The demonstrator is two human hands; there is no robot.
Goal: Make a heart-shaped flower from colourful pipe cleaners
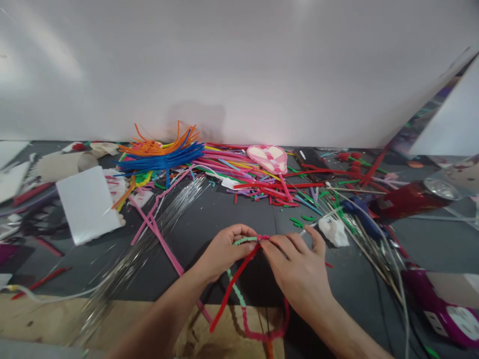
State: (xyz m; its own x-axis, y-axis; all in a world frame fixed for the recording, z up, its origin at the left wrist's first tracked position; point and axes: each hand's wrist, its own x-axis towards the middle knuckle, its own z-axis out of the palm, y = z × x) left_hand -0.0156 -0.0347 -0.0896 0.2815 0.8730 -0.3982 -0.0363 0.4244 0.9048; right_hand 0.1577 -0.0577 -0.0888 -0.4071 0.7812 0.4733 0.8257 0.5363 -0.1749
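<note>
Two hands, the left hand and the right hand, pinch one loop at near centre, one red stem slanting from the pinch, with one heart far, one card left, one can right.

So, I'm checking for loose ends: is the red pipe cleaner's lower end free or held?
Free: the red pipe cleaner slants down from between the left hand and right hand, its lower tip in neither.
</note>
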